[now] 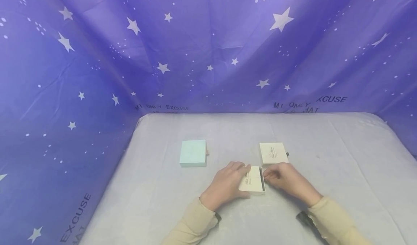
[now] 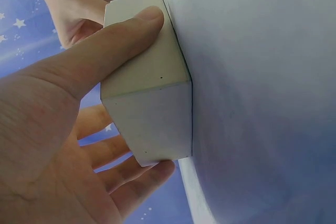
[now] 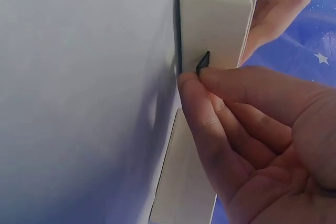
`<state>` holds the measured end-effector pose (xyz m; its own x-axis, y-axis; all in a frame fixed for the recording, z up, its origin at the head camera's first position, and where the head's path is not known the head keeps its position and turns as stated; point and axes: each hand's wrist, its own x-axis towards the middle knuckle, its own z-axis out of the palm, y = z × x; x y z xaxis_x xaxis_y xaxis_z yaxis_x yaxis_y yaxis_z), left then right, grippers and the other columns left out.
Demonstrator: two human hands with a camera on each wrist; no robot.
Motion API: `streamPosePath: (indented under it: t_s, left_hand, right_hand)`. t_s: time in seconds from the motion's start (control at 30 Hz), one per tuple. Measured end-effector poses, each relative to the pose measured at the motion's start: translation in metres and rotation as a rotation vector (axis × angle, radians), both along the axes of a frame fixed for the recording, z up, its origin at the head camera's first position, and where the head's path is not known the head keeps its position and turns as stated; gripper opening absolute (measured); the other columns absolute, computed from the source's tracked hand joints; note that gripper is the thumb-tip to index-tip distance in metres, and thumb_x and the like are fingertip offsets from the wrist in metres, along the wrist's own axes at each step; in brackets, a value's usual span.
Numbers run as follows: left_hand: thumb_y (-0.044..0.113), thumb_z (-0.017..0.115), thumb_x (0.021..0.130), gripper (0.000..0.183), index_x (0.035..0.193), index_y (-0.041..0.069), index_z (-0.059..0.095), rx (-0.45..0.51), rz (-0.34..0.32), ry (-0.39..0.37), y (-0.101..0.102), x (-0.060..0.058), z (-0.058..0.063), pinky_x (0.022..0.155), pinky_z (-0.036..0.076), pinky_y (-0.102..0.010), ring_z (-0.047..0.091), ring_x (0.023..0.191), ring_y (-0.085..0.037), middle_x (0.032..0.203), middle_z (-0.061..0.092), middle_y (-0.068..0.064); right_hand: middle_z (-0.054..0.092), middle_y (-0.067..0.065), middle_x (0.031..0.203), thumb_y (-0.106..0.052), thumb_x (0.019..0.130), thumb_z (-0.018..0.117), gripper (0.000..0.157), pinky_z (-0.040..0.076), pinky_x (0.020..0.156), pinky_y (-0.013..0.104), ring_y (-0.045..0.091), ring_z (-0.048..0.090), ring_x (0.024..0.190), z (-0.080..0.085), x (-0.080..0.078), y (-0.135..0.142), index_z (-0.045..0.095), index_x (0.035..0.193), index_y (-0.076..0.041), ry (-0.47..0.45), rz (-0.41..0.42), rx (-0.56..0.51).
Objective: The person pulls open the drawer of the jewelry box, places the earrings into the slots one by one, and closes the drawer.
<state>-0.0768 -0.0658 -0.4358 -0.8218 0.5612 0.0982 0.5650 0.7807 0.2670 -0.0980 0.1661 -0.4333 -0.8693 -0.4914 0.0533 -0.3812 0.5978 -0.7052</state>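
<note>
A cream drawer box with printed lettering lies on the table, its inner drawer out a little way on the right, showing a dark strip inside. My left hand grips the box's sleeve from the left, thumb along the near side and fingers over the far side. In the right wrist view a black ribbon tab sticks out of the drawer's end. Thumb and index finger of my right hand pinch that tab. What the drawer holds is mostly hidden.
A second cream box with a dark tab stands just behind the gripped one, close to my right hand. Farther left sits a mint-green box with a small tab. A grey-white cloth covers the table; purple star-patterned curtains surround it.
</note>
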Motion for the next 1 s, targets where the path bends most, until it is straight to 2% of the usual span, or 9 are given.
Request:
streamPosePath:
  t_s: [0.33,0.43,0.6,0.7,0.8,0.9,1.0]
  left_hand:
    - [0.046,0.087,0.068,0.09,0.143,0.01,0.052,-0.004,0.0,-0.005,0.0,0.001,0.0,0.104,0.048,-0.026,0.055,0.124,-0.016,0.133,0.06,-0.002]
    - [0.046,0.087,0.069,0.089,0.143,0.01,0.052,-0.006,-0.002,-0.001,0.0,0.0,0.0,0.104,0.048,-0.026,0.055,0.124,-0.016,0.133,0.06,-0.002]
    - [0.046,0.086,0.07,0.089,0.143,0.01,0.051,-0.004,0.006,-0.023,-0.001,0.001,0.0,0.106,0.048,-0.027,0.054,0.126,-0.016,0.134,0.059,-0.002]
    - [0.047,0.086,0.07,0.089,0.144,0.011,0.051,-0.005,0.014,-0.028,-0.002,0.001,0.001,0.107,0.047,-0.028,0.053,0.127,-0.016,0.135,0.059,-0.002]
    - [0.047,0.086,0.069,0.089,0.143,0.011,0.052,-0.007,0.015,-0.022,-0.001,0.0,0.001,0.106,0.048,-0.028,0.054,0.127,-0.016,0.135,0.059,-0.002]
    - [0.047,0.086,0.069,0.089,0.143,0.011,0.052,0.0,0.011,-0.025,0.0,0.0,0.001,0.106,0.048,-0.027,0.054,0.126,-0.016,0.134,0.06,-0.001]
    - [0.046,0.087,0.069,0.088,0.143,0.01,0.052,0.011,0.008,-0.035,0.001,0.0,0.0,0.105,0.048,-0.028,0.054,0.126,-0.016,0.133,0.06,-0.002]
  right_hand:
    - [0.072,-0.002,0.082,0.003,0.079,0.071,0.019,0.058,0.067,0.023,0.004,0.062,0.072,-0.002,0.0,-0.006,0.076,0.093,-0.009,0.036,0.005,-0.008]
    - [0.074,-0.001,0.088,0.003,0.079,0.071,0.02,0.06,0.073,0.028,0.011,0.067,0.078,0.001,0.001,-0.006,0.076,0.095,-0.009,0.064,-0.015,0.012]
    - [0.074,0.011,0.102,-0.003,0.085,0.072,0.02,0.06,0.082,0.042,0.027,0.071,0.092,0.008,0.006,-0.011,0.072,0.105,-0.001,0.106,-0.047,0.004]
    - [0.071,0.018,0.11,-0.011,0.087,0.074,0.032,0.06,0.083,0.043,0.029,0.071,0.093,0.011,0.009,-0.014,0.067,0.114,0.004,0.073,-0.051,-0.031]
    - [0.068,0.021,0.116,-0.024,0.083,0.079,0.052,0.059,0.087,0.045,0.03,0.07,0.097,0.012,0.012,-0.016,0.062,0.121,0.007,0.047,-0.035,-0.036]
    - [0.066,0.021,0.121,-0.033,0.075,0.084,0.068,0.053,0.096,0.052,0.035,0.066,0.108,0.011,0.016,-0.017,0.059,0.125,0.007,0.087,-0.007,0.011]
    - [0.063,0.021,0.126,-0.032,0.069,0.089,0.075,0.046,0.103,0.057,0.04,0.06,0.117,0.008,0.018,-0.017,0.059,0.126,0.006,0.144,0.009,0.054]
